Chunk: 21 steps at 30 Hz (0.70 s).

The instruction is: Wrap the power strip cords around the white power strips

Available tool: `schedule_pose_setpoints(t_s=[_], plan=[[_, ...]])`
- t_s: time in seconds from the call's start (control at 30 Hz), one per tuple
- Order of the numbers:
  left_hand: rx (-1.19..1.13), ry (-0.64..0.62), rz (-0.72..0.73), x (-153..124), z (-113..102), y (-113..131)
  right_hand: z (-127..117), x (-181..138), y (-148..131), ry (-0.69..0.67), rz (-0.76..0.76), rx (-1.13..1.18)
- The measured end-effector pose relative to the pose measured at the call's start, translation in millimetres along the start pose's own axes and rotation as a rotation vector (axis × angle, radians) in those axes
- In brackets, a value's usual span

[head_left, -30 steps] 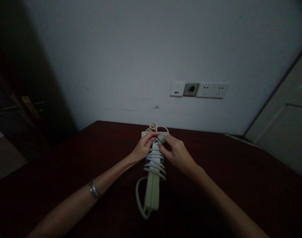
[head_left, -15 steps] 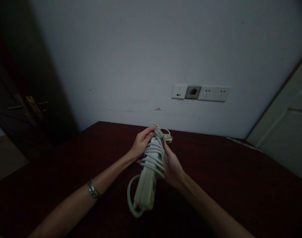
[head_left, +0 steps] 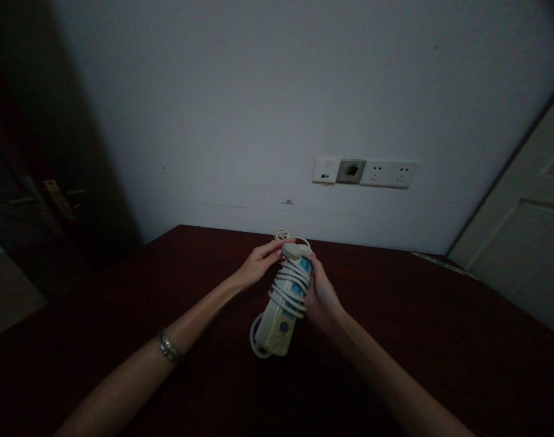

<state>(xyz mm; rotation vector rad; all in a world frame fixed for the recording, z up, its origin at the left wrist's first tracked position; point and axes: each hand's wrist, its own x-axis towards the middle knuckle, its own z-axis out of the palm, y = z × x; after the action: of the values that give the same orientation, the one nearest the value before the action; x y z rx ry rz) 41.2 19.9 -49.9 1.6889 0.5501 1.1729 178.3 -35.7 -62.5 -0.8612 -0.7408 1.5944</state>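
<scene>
A white power strip [head_left: 277,318] with blue socket faces and a dark round button is tilted above the dark red table. Its white cord [head_left: 288,291] is wound several times around the middle, and one loop hangs at the near end. My right hand [head_left: 321,294] is closed around the strip's right side. At the far end, the fingers of my left hand [head_left: 263,261] pinch the pale plug [head_left: 295,249]. Behind the plug, a small thin coil of cable [head_left: 283,235] shows near the table's back edge. The right fingers are partly hidden behind the strip.
The dark red table [head_left: 190,376] stands against a pale wall. A row of wall sockets and plates [head_left: 388,173] is fixed above it. A dark door with a brass handle plate [head_left: 58,199] is at left, and a white panelled door [head_left: 526,243] at right.
The power strip has been rolled so its blue socket faces and button now face up toward me. Its near end has moved away and slightly right. Both hands stay on it.
</scene>
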Motion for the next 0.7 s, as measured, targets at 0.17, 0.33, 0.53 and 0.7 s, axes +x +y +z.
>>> schedule_pose_setpoints(t_s=[0.17, 0.33, 0.53, 0.7], plan=[[-0.111, 0.146, -0.168, -0.8, 7.6, 2.3, -2.5, 4.6, 0.0, 0.053, -0.013, 0.141], [-0.183, 0.230, -0.509, -0.5, 7.8, 6.9, -0.9, 7.1, 3.2, 0.128, -0.082, 0.147], [-0.128, 0.202, -0.469, -3.4, 12.3, 9.7, -2.6, 6.7, 10.1, 0.080, -0.169, 0.081], [-0.317, 0.238, -0.513, 1.0, 0.6, 4.8, -7.4, 6.5, 6.7, -0.005, -0.168, 0.055]])
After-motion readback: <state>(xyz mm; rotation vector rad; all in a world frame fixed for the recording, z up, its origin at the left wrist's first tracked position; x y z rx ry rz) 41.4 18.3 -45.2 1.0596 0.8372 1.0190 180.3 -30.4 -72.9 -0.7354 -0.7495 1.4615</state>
